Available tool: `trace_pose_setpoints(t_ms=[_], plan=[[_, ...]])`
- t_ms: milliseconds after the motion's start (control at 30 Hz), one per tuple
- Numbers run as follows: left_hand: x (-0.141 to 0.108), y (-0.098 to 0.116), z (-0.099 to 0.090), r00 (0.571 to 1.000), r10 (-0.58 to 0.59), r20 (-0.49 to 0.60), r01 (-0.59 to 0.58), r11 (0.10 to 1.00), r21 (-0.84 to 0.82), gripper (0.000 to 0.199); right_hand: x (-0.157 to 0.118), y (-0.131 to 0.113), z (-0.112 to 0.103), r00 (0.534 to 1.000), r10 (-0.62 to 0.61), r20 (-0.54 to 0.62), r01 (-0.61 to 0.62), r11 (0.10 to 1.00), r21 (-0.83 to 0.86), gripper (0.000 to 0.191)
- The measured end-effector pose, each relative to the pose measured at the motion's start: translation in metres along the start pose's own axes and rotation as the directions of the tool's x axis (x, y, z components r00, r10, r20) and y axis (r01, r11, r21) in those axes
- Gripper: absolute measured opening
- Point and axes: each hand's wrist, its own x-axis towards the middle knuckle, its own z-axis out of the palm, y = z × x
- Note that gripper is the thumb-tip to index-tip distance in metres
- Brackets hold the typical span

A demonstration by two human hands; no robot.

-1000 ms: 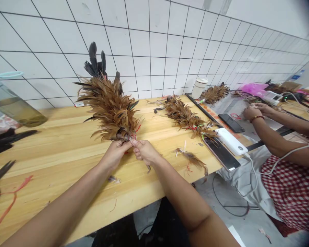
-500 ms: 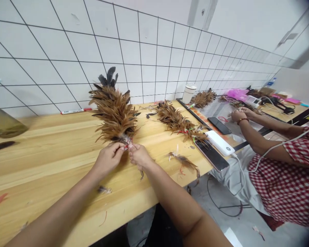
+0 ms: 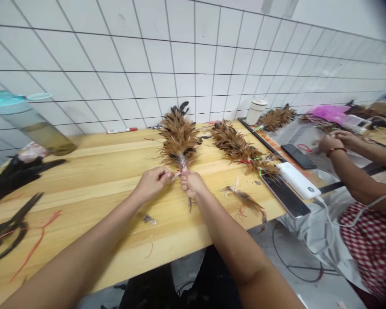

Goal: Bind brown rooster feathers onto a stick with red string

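A bunch of tan-brown rooster feathers with dark tips (image 3: 179,139) stands up from the stem end, held over the wooden table between my hands. My left hand (image 3: 152,183) pinches a pale strand at the bunch's base. My right hand (image 3: 192,183) grips the base just beside it, with the stem poking out below. To the right lies a finished-looking feather strip tied with red and green thread (image 3: 236,148). A few loose feathers (image 3: 246,201) rest near my right hand, and a small tuft (image 3: 150,219) lies below my left.
Black scissors (image 3: 9,229) and dark feathers (image 3: 16,178) lie at the left, behind them a plastic bottle (image 3: 41,126). A white power bank (image 3: 298,180) sits on a phone (image 3: 284,195) at the table's right end. A co-worker's hands (image 3: 334,143) work beyond it.
The feather bunch has swung down from a tall raised pose and sits lower and more upright between my hands. My view has turned, shifting the table and wall.
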Motion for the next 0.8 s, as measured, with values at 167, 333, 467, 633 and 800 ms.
trace_pose_setpoints(t_ms=[167,333,467,633,800], plan=[[0.007,-0.006,-0.006,0.997,-0.069,-0.039,0.067,0.996,-0.053,0.029,0.001,0.003,0.000,1.000,-0.007,0.018,0.008,0.999,-0.051,0.022],[0.008,-0.010,-0.003,0.992,-0.101,-0.080,0.088,0.985,-0.151,0.024,0.001,0.006,0.001,1.000,-0.020,0.004,0.021,0.989,-0.147,0.023],[0.008,-0.016,0.000,0.990,-0.128,-0.063,0.108,0.961,-0.256,0.024,0.002,0.005,0.000,1.000,0.006,-0.008,-0.008,0.990,-0.144,0.025],[0.011,-0.033,-0.008,0.980,-0.186,-0.074,0.148,0.923,-0.356,0.025,0.004,0.003,0.000,0.999,0.035,-0.003,-0.035,0.992,-0.121,0.026],[0.006,-0.038,-0.024,0.969,-0.226,-0.105,0.172,0.911,-0.375,0.025,0.002,0.001,0.000,0.999,0.043,0.001,-0.043,0.993,-0.114,0.026]])
